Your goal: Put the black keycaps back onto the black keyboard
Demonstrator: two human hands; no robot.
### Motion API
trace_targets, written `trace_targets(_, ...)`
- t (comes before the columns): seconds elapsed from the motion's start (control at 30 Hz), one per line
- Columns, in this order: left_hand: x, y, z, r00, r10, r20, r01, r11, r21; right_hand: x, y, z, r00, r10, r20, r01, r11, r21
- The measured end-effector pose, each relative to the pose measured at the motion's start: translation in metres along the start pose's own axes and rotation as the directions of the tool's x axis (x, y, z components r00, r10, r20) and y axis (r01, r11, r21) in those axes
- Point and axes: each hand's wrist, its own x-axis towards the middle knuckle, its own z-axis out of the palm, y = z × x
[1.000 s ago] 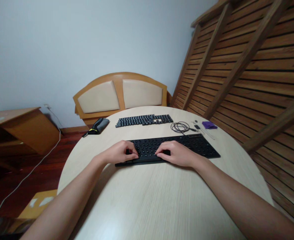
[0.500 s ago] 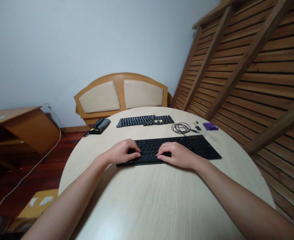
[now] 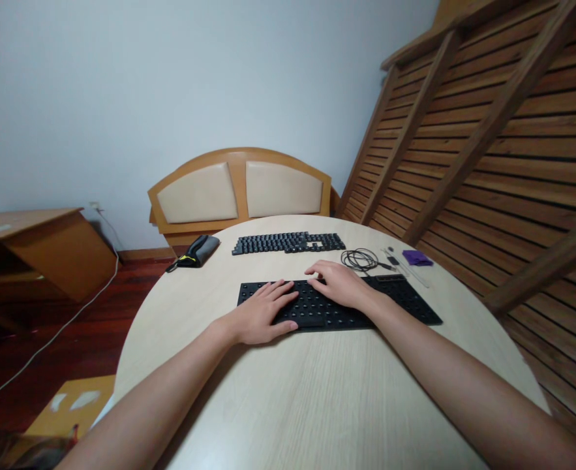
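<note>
A black keyboard base (image 3: 400,301) with its keycaps off lies on the table in front of me. My left hand (image 3: 261,314) rests flat over its left part, fingers spread and thumb along the near edge. Over the far middle edge is my right hand (image 3: 339,282), thumb and forefinger apart and slightly bent, with nothing visible between them; its other fingers are partly hidden. Beyond the base, loose black keycaps (image 3: 271,243) are laid out in keyboard order, with a gap toward the right. A coiled black cable (image 3: 360,260) sits behind the base.
On the round pale table (image 3: 327,398), a purple cloth (image 3: 417,258) and small thin tools (image 3: 411,267) lie at the right. A black-and-grey pouch (image 3: 199,250) is at the far left. A padded headboard (image 3: 241,189) and slatted wooden panel (image 3: 503,143) stand behind.
My left hand has flattened and spread its fingers, moving right over the base. The right hand has shifted toward the base's far edge. The view has tilted slightly.
</note>
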Motion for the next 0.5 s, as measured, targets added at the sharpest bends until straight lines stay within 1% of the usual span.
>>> trace_targets(0.07,0.0,0.0,0.0,1.0,0.005,0.003,-0.005,1.0,0.008,0.018,0.003,0.003,0.998,0.05,0.045,-0.048,0.998,-0.049)
trace_targets(0.27,0.0,-0.002,0.002,1.0,0.021,-0.002,-0.021,1.0,0.014,0.067,0.011,0.021,0.986,0.122,0.112,-0.109,0.987,-0.121)
trace_targets(0.5,-0.001,0.0,0.0,1.0,0.015,-0.003,-0.015,1.0,-0.007,0.099,0.008,0.042,0.981,0.163,0.108,-0.144,0.975,-0.169)
